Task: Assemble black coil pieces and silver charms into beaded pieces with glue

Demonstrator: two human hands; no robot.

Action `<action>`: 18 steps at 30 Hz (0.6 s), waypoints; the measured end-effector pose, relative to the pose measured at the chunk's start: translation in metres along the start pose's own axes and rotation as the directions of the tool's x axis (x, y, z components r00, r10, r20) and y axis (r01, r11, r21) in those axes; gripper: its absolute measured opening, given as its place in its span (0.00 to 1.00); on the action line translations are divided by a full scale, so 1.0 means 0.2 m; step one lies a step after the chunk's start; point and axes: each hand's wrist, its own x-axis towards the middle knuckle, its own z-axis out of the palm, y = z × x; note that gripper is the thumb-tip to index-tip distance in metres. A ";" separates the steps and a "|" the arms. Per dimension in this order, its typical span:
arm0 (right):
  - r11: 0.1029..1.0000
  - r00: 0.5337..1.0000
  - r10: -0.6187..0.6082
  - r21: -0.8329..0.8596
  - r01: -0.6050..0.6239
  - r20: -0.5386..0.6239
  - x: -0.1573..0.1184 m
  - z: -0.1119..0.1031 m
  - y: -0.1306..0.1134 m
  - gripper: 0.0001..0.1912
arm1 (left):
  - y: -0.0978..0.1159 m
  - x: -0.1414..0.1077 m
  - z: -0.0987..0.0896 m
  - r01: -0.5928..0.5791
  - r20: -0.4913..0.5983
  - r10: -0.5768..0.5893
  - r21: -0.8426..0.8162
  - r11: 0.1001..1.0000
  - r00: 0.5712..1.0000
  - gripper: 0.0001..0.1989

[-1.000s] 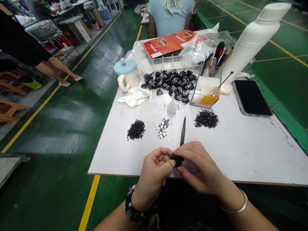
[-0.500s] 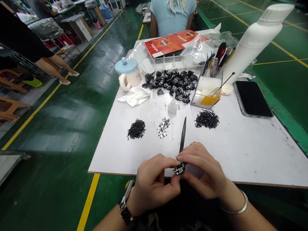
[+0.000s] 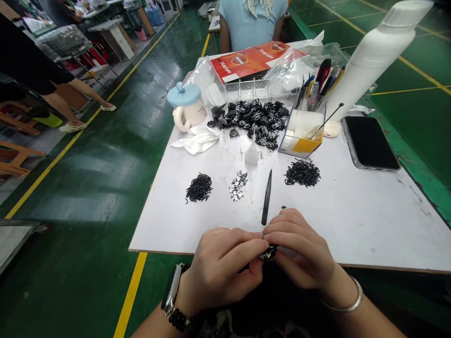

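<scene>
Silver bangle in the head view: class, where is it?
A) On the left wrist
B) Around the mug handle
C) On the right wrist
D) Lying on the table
C: the bangle circles the right wrist, while the left wrist wears a watch and beads.

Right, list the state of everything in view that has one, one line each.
Left hand, pinching the small black piece.
Right hand, pinching that piece from the other side.
Black pointed tool, lying flat, hands not touching it.
Blue-lidded mug, lid on.
Phone, lying flat, screen dark.
White bottle, capped.
Small white dropper bottle, upright.
</scene>
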 end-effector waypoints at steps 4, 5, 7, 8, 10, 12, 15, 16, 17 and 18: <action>1.000 1.000 -0.004 0.007 0.004 -0.010 0.00 0.00 0.00 0.19 | 0.00 0.00 0.00 -0.001 -0.012 0.001 -0.018 1.000 1.000 0.20; 1.000 1.000 -0.003 0.011 0.003 -0.009 0.00 0.00 0.00 0.20 | 0.00 0.00 0.00 0.003 -0.011 -0.003 -0.023 1.000 1.000 0.20; 1.000 1.000 0.004 0.017 -0.004 -0.007 0.00 0.00 0.00 0.21 | 0.00 0.00 0.00 0.037 -0.006 -0.037 -0.048 0.998 0.999 0.19; 1.000 1.000 0.012 0.018 -0.012 -0.008 0.00 0.00 0.00 0.21 | 0.00 0.00 0.01 0.086 0.004 -0.086 -0.080 0.993 0.996 0.17; 0.999 0.999 0.030 0.023 -0.030 -0.011 0.00 0.00 0.00 0.22 | 0.00 0.00 0.02 0.269 0.042 -0.266 -0.210 0.940 0.963 0.14; 0.999 0.999 0.043 0.029 -0.042 -0.016 0.00 0.01 -0.01 0.23 | -0.01 -0.01 0.05 0.499 0.133 -0.493 -0.420 0.758 0.860 0.11; 0.997 0.998 0.068 0.040 -0.067 0.001 0.00 0.00 -0.01 0.23 | -0.01 -0.02 0.09 0.661 0.347 -0.687 -0.705 0.258 0.639 0.08; 0.996 0.997 0.076 0.046 -0.076 0.012 0.00 0.00 -0.01 0.22 | -0.02 -0.02 0.10 0.649 0.416 -0.696 -0.754 0.095 0.585 0.08; 0.995 0.996 0.084 0.054 -0.085 0.024 0.00 0.00 -0.01 0.22 | -0.01 -0.01 0.11 0.621 0.476 -0.688 -0.782 -0.046 0.548 0.09; 0.994 0.995 0.090 0.065 -0.092 0.033 0.00 0.00 0.00 0.21 | -0.01 -0.01 0.12 0.587 0.526 -0.671 -0.793 -0.163 0.523 0.09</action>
